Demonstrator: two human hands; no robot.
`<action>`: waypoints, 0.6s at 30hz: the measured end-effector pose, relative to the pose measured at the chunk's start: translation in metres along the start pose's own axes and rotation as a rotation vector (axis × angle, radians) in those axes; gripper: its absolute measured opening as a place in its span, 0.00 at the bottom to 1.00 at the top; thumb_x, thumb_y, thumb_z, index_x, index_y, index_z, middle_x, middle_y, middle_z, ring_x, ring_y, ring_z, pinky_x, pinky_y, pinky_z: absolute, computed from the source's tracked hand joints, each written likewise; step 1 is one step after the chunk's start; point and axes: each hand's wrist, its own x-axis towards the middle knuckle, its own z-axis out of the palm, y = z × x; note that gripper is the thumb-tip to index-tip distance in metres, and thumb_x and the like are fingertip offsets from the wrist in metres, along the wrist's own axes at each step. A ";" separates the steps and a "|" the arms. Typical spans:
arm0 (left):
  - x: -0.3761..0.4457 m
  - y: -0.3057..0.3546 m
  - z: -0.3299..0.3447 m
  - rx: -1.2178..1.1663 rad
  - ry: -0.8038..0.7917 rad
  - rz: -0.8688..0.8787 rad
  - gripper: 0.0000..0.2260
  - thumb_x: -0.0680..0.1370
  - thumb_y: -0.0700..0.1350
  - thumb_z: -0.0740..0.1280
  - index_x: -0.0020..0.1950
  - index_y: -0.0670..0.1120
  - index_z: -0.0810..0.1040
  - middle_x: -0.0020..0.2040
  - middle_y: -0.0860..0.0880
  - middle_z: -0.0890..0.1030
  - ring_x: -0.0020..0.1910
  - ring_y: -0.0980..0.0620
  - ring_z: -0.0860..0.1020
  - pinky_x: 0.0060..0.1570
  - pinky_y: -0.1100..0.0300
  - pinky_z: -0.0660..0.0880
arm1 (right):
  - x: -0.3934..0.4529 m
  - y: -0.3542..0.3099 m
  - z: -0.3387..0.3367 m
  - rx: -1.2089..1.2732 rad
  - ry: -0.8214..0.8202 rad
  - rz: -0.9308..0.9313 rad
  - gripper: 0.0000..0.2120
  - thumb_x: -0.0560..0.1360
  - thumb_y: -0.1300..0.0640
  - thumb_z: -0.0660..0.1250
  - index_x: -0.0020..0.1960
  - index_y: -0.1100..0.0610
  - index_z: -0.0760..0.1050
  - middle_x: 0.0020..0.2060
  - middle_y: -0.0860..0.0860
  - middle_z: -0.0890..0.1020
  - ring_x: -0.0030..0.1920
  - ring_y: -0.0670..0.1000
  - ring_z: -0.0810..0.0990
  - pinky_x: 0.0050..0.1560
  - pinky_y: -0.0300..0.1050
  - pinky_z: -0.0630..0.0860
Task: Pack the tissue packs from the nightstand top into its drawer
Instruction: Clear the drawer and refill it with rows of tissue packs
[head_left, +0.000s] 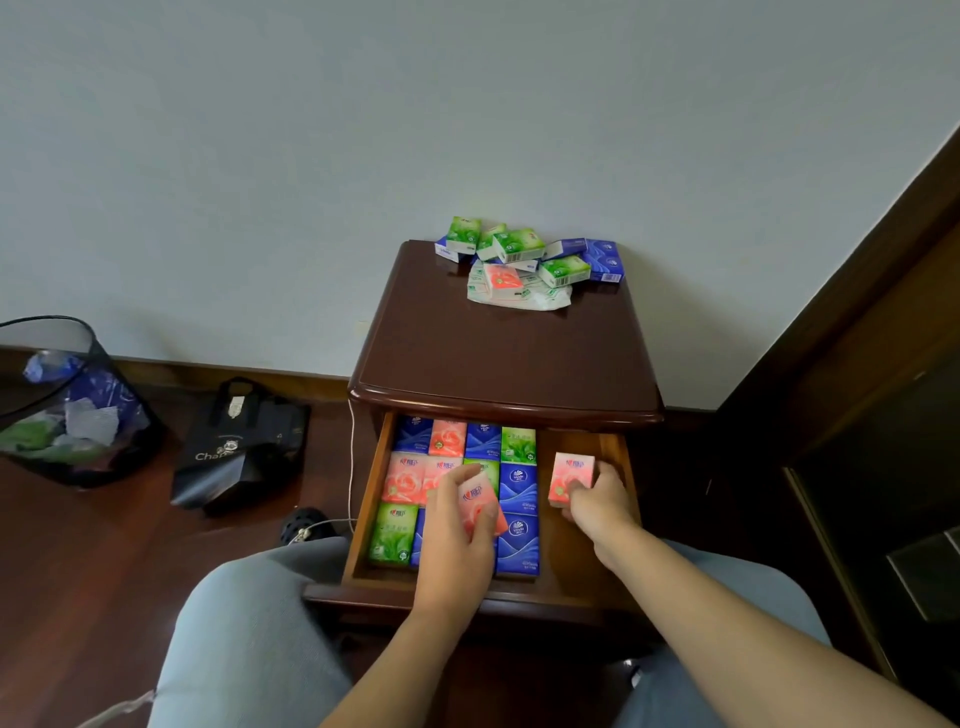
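The person holds one pink tissue pack in each hand over the open drawer (618, 457) of the nightstand (506, 348). The left hand (457, 540) grips a pink pack (480, 501) with fingers curled round it, tilted, above the middle columns of packs already lying in the drawer. The right hand (597, 501) pinches a second pink pack (569, 475) in the bare right part of the drawer, just beside the blue packs of the rightmost filled column.

Inside the drawer, packed tissue packs (447, 441) lie flat in rows: blue, pink, blue and green along the far row, pink ones and a blue one in the middle, a green one and blue ones near the front.

On the far end of the nightstand top, by the wall, a loose heap of tissue packs (524, 254) remains: green and blue ones, with one pink pack lying on crumpled plastic wrapping (550, 299).

On the wooden floor (93, 545) to the left stand a black bag (244, 447) and, farther left, a mesh wastebasket (67, 405) with scraps inside. A white cable (352, 467) runs down the nightstand's left side.
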 end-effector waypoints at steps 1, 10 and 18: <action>0.000 0.000 0.000 -0.022 -0.002 -0.010 0.19 0.82 0.48 0.69 0.63 0.70 0.69 0.62 0.62 0.74 0.59 0.69 0.76 0.43 0.71 0.79 | 0.001 -0.001 0.003 -0.034 0.000 -0.013 0.22 0.84 0.55 0.66 0.77 0.53 0.68 0.69 0.56 0.77 0.66 0.59 0.80 0.62 0.58 0.81; -0.002 0.006 0.001 -0.138 0.021 -0.074 0.20 0.81 0.46 0.71 0.63 0.68 0.68 0.59 0.55 0.78 0.54 0.62 0.82 0.41 0.63 0.83 | 0.004 -0.009 0.018 -0.103 0.075 -0.059 0.20 0.84 0.58 0.65 0.74 0.57 0.68 0.69 0.60 0.74 0.67 0.61 0.78 0.60 0.56 0.80; -0.004 0.006 -0.001 -0.123 0.010 -0.042 0.16 0.81 0.47 0.71 0.64 0.62 0.71 0.55 0.55 0.79 0.51 0.58 0.83 0.44 0.59 0.84 | 0.004 -0.012 0.017 -0.281 0.092 -0.079 0.15 0.82 0.53 0.69 0.66 0.56 0.75 0.63 0.58 0.79 0.63 0.59 0.81 0.57 0.55 0.82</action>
